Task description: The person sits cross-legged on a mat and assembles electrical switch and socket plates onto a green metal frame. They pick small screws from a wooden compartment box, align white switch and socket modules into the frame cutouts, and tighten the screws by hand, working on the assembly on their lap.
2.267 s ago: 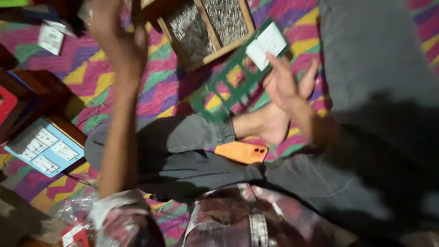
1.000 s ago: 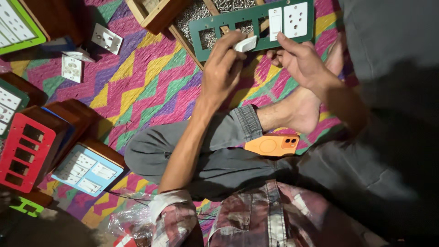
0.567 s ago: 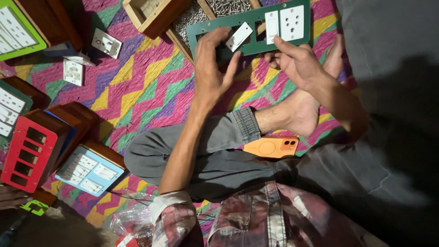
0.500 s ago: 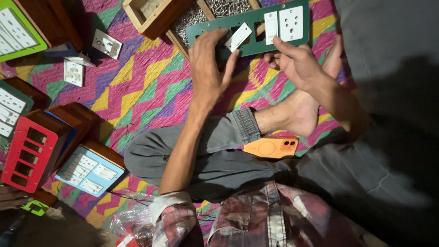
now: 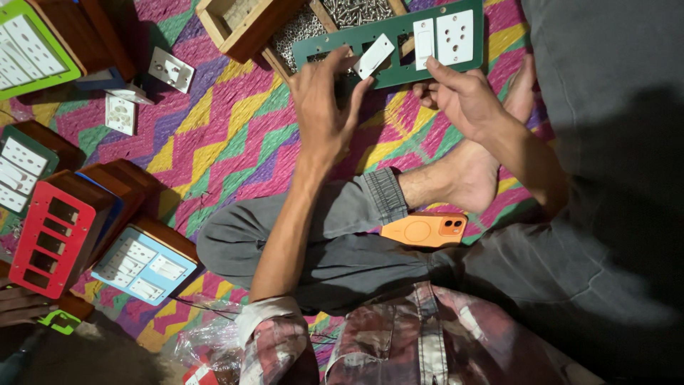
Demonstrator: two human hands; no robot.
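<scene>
- Head view: a dark green switch plate [image 5: 399,43] lies flat at the far side of the zigzag mat [image 5: 214,135], with two white modules fitted at its right end and rectangular openings along the rest.
- Left hand [image 5: 324,117] has fingers spread, its tips pinching one loose white switch [image 5: 373,56], tilted over an opening.
- Right hand [image 5: 463,96] grips the plate's near edge, fingers curled.
- One orange phone [image 5: 424,229] rests on the lap.

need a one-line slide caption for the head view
Seated on a zigzag mat, left hand presses a white switch into a green plate steadied by right hand.
</scene>
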